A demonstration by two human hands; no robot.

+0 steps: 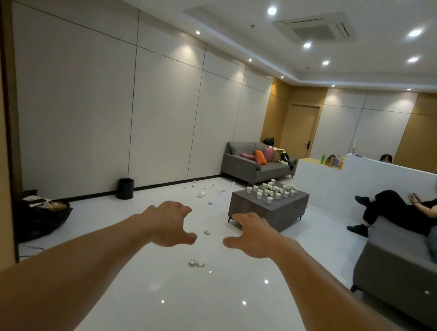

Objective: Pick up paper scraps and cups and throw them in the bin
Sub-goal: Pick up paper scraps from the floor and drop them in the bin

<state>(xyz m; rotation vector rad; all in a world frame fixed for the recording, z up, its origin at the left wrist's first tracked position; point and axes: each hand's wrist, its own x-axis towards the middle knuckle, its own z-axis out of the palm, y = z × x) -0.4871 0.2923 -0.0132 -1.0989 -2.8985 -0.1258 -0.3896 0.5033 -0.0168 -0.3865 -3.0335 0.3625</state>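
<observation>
Both my arms stretch forward over the glossy white floor. My left hand and my right hand are palm down, fingers relaxed, holding nothing. Crumpled cups lie on the floor just below and between my hands, and a smaller scrap lies between my thumbs. More scraps and cups are strewn toward the far wall. Several white paper cups crowd the grey coffee table. A black bin stands against the left wall.
A black bag with items sits by the left wall. A grey sofa is at right with a person seated on it. Another grey sofa with cushions stands at the back. A white partition has people behind it.
</observation>
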